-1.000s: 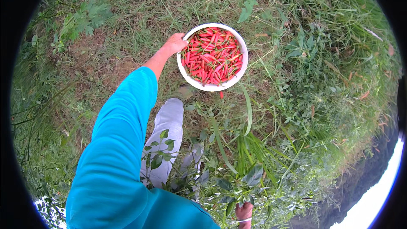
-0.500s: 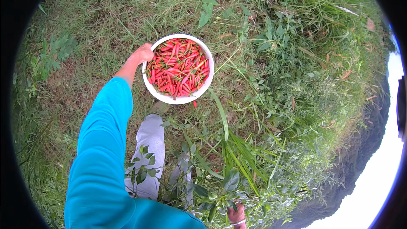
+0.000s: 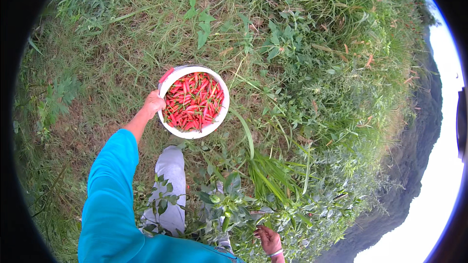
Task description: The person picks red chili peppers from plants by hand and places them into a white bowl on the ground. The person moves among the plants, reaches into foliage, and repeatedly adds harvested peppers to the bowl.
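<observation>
A: Here we go, left hand (image 3: 155, 102) first: we see it clamped on the left rim of the white bucket (image 3: 192, 134), arm stretched well out in front.

B: And what a load we have inside! Red chillies (image 3: 192, 102) heaped across it, green stems poking out everywhere. We spot a red strip (image 3: 166, 75) at the rim too, just beyond those fingers.

A: Over to the right hand (image 3: 269, 240), low down and well apart from the left. Fingers curled, pale wristband (image 3: 276, 253) showing; whether they hold anything, we cannot tell.

B: Close by that hand, we have a leafy plant (image 3: 233, 182) with a slim green pod (image 3: 226, 222) hanging among its leaves.

A: Moving out, we get the blue sleeve (image 3: 109, 180) sweeping up from the lower edge, and pale grey trousers (image 3: 171, 175) beside it, partly behind leaves.

B: Long green blades (image 3: 270, 178) fan out between bucket and right hand, and we have rough grass (image 3: 122, 44) spreading beyond.

A: Out at the far right, we finish on a dark slope (image 3: 414, 151) against bright sky (image 3: 419, 214)!
</observation>
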Available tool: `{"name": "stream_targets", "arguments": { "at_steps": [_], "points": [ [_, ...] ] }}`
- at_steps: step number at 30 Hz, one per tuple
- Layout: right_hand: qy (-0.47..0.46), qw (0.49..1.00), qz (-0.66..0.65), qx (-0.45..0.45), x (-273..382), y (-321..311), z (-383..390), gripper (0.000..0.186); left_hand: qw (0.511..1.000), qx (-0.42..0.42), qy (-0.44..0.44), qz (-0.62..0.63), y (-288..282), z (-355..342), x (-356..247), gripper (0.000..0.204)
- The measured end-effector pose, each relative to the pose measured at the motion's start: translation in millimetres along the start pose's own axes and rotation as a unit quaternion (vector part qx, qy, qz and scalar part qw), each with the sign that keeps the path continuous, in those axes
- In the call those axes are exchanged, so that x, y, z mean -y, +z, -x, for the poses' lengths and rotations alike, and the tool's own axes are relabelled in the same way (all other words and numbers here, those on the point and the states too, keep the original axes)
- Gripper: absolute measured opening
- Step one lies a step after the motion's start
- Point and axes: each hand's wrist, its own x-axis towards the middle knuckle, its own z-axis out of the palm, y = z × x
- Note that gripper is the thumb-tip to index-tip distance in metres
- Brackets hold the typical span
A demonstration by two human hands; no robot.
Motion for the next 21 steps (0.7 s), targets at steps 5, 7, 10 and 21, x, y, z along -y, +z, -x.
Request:
{"name": "stream_targets", "arguments": {
  "at_steps": [5, 7, 10, 21],
  "points": [
    [0.015, 0.999, -0.046, -0.017, 2, -7, 9, 0.021, 0.999, -0.002, 0.008, 0.036, -7, 28, -12, 0.038],
    [-0.021, 0.999, 0.008, -0.034, 5, -16, 11, 0.02, 0.998, -0.004, 0.002, 0.063, -17, 45, -19, 0.036],
    [-0.043, 0.997, 0.005, -0.059, 18, -34, 12, 0.02, 0.993, -0.013, -0.019, 0.116, -33, 77, -30, 0.029],
    [-0.322, 0.935, -0.142, -0.049, 138, -112, -18, 0.023, 0.973, -0.063, -0.004, 0.223, -107, 249, -99, 0.016]
  ]
}}
